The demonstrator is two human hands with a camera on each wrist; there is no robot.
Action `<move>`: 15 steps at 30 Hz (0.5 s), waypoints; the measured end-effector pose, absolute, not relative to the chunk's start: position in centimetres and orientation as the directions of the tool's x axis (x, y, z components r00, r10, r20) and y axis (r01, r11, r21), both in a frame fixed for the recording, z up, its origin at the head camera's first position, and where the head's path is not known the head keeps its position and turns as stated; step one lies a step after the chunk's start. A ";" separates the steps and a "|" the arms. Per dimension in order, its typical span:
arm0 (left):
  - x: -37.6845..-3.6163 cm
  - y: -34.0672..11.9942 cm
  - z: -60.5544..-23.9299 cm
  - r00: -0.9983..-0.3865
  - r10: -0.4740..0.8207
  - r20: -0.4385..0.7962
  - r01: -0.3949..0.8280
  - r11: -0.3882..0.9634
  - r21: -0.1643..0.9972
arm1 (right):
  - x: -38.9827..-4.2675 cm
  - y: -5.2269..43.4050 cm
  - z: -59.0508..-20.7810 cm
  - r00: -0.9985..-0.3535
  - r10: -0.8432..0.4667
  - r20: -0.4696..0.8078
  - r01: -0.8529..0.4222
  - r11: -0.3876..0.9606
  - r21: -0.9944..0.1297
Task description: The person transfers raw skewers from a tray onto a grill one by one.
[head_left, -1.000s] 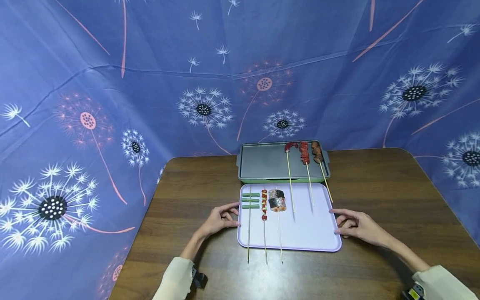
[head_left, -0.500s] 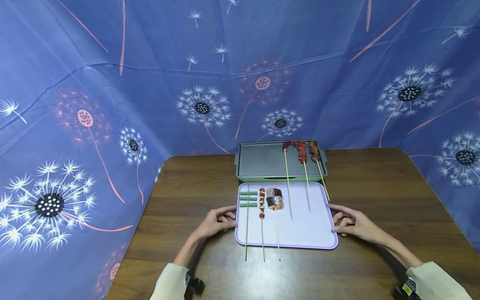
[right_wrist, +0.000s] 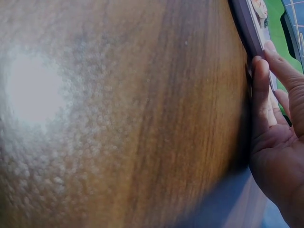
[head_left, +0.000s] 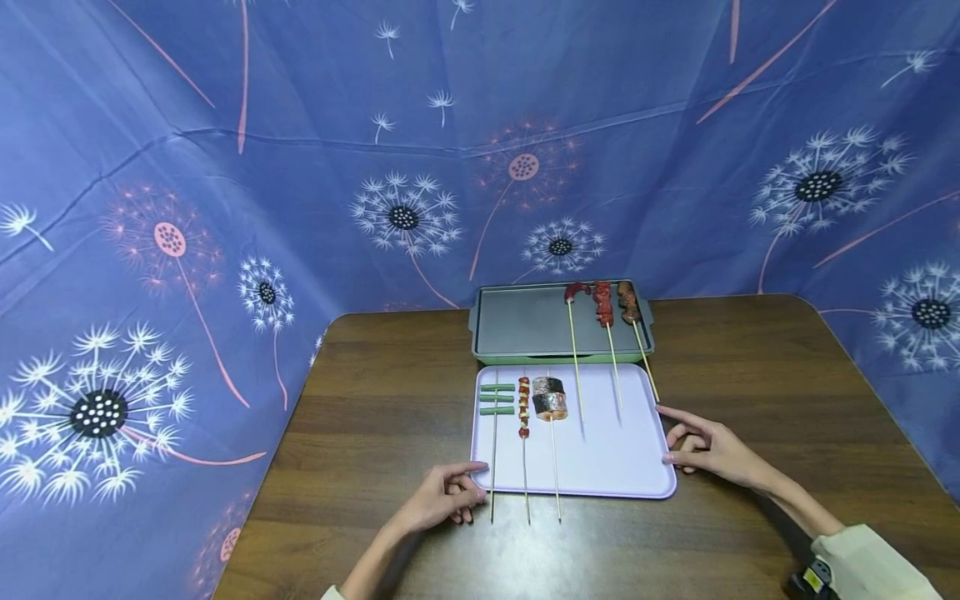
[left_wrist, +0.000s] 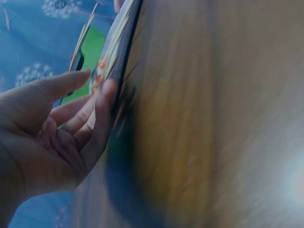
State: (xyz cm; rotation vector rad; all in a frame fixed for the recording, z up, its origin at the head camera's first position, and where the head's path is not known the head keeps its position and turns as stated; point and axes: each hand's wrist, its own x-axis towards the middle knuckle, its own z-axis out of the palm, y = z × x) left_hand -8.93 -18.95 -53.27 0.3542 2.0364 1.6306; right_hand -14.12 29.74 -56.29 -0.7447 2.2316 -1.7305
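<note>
A lavender tray [head_left: 607, 467] lies on the brown table. Three skewers rest on its left part: green bean pieces [head_left: 497, 399], small red and green bits [head_left: 524, 406] and a rolled fish slice [head_left: 550, 398]. Their sticks overhang the tray's near edge. My left hand [head_left: 450, 493] sits at the tray's near-left corner, fingers relaxed, beside the leftmost stick. In the left wrist view that hand [left_wrist: 57, 137] has its thumb against the tray's rim [left_wrist: 121, 52]. My right hand [head_left: 701, 446] touches the tray's right edge, holding nothing; the right wrist view shows its fingers [right_wrist: 278, 128] along the rim [right_wrist: 244, 23].
A green-sided grill pan [head_left: 517, 325] stands just behind the tray, with three meat skewers [head_left: 603, 304] on its right part, sticks reaching over the tray. Blue dandelion cloth hangs around the table [head_left: 375, 392] on three sides.
My left hand has slid from the tray's left edge down to its near-left corner, close to the leftmost stick. The right hand stays at the right edge.
</note>
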 end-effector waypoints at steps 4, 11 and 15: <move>-7.6 -17.8 -53.6 -0.852 0.464 -0.243 -0.147 0.233 0.961 | -14.1 29.8 -56.3 -0.846 -0.514 0.144 -0.264 0.169 -0.950; -6.7 -16.6 -54.0 -0.859 0.418 -0.296 -0.255 0.152 0.955 | -14.1 29.9 -56.5 -0.844 -0.516 0.143 -0.261 0.164 -0.951; -6.8 -16.2 -54.1 -0.861 0.393 -0.323 -0.304 0.111 0.946 | -14.1 30.0 -56.6 -0.851 -0.509 0.131 -0.252 0.177 -0.951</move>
